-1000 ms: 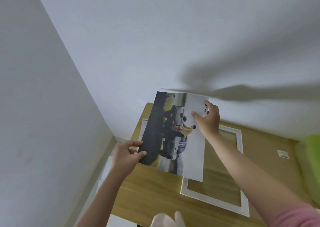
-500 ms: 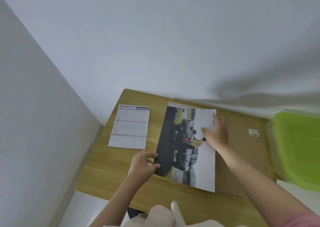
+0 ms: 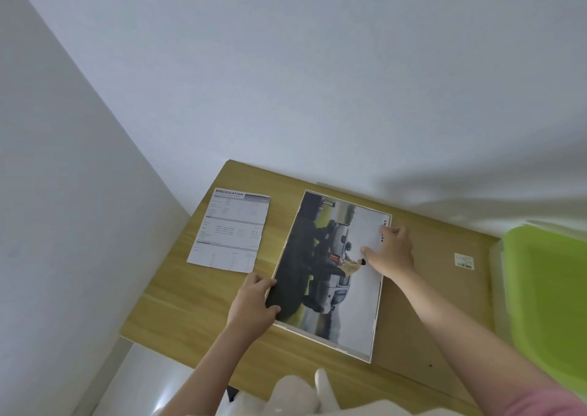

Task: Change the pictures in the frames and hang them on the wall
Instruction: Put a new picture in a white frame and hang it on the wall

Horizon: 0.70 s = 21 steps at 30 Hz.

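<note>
Plain room corner — white walls (image 3: 286,82), small wooden table (image 3: 178,304).

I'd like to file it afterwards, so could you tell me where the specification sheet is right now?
In the head view, the specification sheet lies flat on the wooden table's left part, just left of the truck picture, untouched by either hand.

Glossy paper picture (image 3: 330,272) lies on a matt wood-grain table (image 3: 178,301) beside smooth green plastic lid (image 3: 549,295).
</note>
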{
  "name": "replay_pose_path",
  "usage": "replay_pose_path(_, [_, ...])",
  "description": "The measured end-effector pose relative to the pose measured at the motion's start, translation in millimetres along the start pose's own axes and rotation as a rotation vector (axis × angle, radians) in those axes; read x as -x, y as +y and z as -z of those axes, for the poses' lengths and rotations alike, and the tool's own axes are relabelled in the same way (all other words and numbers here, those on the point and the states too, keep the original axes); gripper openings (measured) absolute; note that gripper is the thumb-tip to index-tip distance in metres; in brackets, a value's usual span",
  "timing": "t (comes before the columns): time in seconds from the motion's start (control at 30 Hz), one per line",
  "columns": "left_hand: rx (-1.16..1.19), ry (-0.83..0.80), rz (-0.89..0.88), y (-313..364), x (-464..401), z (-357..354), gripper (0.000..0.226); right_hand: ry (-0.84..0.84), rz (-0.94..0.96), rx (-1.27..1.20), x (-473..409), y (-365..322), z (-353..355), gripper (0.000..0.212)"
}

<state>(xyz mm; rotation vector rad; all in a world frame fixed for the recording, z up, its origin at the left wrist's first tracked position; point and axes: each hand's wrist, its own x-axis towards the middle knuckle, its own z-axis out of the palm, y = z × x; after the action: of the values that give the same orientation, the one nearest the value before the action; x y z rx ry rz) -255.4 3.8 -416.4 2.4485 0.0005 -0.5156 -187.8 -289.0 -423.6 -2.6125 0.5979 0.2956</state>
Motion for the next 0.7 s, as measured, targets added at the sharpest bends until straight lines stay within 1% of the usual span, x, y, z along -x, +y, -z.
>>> replay_pose_path(0.1, [-0.034, -0.024, -0.013, -4, 3, -3, 0.067, -0.015, -0.015, -0.002, 1, 1, -4, 0.057])
replay_pose_path(0.23, [-0.063, -0.095, -0.066, -11, 8, -4, 0.091, -0.035, -0.061, -0.034, 2, 0, -8, 0.064])
replay_pose_path(0.3, [-0.067, -0.115, -0.08, -13, 10, -5, 0.097, -0.041, -0.082, -0.049, 2, -2, -8, 0.065])
replay_pose_path(0.53, [-0.071, -0.044, -0.077, -19, 4, 2, 0.096, -0.041, -0.065, -0.083, 4, -18, -11, 0.062])
replay_pose_path(0.7, [-0.119, -0.016, -0.047, -19, -1, 10, 0.094, -0.057, -0.054, -0.175, 12, -25, -13, 0.065])
